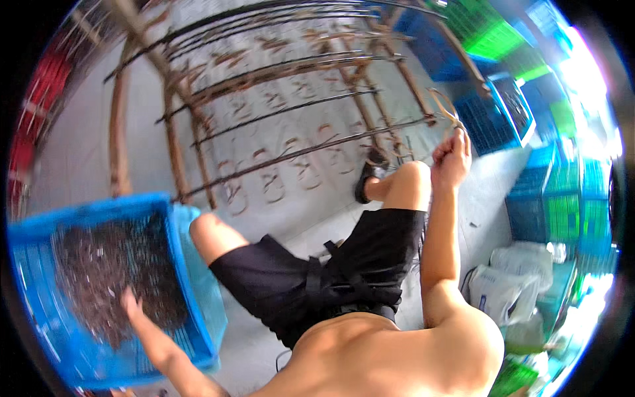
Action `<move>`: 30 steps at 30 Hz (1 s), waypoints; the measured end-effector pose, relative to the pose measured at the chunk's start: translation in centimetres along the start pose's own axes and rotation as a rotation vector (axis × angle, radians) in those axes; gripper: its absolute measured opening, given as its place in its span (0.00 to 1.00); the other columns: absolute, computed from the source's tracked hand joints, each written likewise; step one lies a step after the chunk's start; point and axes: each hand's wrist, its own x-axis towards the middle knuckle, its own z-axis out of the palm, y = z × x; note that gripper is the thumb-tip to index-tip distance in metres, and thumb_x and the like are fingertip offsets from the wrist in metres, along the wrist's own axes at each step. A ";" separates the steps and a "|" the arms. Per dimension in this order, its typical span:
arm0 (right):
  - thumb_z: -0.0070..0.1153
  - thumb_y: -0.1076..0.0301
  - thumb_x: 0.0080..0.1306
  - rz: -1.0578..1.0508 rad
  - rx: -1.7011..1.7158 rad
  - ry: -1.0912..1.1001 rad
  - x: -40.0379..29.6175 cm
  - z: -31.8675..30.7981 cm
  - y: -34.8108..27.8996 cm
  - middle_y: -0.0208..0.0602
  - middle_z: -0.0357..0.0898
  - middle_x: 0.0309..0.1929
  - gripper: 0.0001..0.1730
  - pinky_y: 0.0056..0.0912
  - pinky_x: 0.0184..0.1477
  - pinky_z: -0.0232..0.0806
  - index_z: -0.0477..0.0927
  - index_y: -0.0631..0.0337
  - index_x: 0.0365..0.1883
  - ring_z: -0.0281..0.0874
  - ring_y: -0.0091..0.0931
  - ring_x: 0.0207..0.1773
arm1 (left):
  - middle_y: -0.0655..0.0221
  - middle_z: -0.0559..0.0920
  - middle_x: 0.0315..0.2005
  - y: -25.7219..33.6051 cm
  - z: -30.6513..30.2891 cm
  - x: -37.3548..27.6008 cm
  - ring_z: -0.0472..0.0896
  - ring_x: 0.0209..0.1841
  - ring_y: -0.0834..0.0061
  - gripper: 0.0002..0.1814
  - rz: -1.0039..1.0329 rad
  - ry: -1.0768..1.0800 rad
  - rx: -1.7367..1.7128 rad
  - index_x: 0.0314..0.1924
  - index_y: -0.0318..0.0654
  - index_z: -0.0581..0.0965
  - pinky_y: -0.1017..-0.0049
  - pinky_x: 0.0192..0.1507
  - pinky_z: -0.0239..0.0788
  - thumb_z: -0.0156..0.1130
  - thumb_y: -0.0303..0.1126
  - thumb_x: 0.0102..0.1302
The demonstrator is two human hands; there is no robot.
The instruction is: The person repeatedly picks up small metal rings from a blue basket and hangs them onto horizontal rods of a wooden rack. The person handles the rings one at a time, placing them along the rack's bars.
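Observation:
My left hand (132, 306) is over a blue plastic crate (196, 278) at my left. Its fingers are at a heap of small dark brown pieces (99, 278) inside; blur hides what they are and whether the hand holds any. Raised beyond my right knee, my right hand (452, 158) pinches a thin tan loop (446, 106) that sticks up above the fingertips. In front of me stands a rack of wooden poles (171, 129) and dark rods (297, 154). Several wire-like loops with brown pieces (270, 173) hang in rows from it.
Another blue crate (513, 109) with dark contents stands at the far right. Stacked blue and green crates (550, 203) line the right side, with white plastic bags (501, 293) near my right elbow. Red crates (47, 84) show at the far left. The floor (238, 342) is pale grey.

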 end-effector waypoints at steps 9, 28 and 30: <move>0.48 0.65 0.69 0.133 0.081 0.180 9.6 -5.6 6.8 0.22 0.62 0.16 0.08 0.21 0.13 0.51 0.75 0.59 0.39 0.56 0.16 0.13 | 0.48 0.79 0.39 5.0 5.9 -16.7 0.76 0.41 0.45 0.17 0.682 0.273 0.834 0.44 0.35 0.71 0.57 0.44 0.65 0.50 0.41 0.66; 0.48 0.68 0.68 0.284 -0.025 0.067 10.7 -3.9 6.3 0.19 0.59 0.12 0.10 0.20 0.11 0.47 0.78 0.65 0.39 0.51 0.13 0.11 | 0.78 0.69 0.19 4.8 10.9 -21.8 0.65 0.17 0.85 0.09 0.467 -0.244 0.677 0.29 0.41 0.71 0.79 0.18 0.58 0.55 0.33 0.67; 0.48 0.68 0.67 0.302 -0.021 0.065 10.8 -4.0 6.0 0.19 0.59 0.12 0.11 0.20 0.11 0.46 0.79 0.64 0.39 0.50 0.13 0.10 | 0.78 0.70 0.20 6.4 11.6 -25.6 0.67 0.19 0.86 0.07 0.291 -0.368 0.480 0.32 0.43 0.72 0.78 0.20 0.60 0.56 0.34 0.67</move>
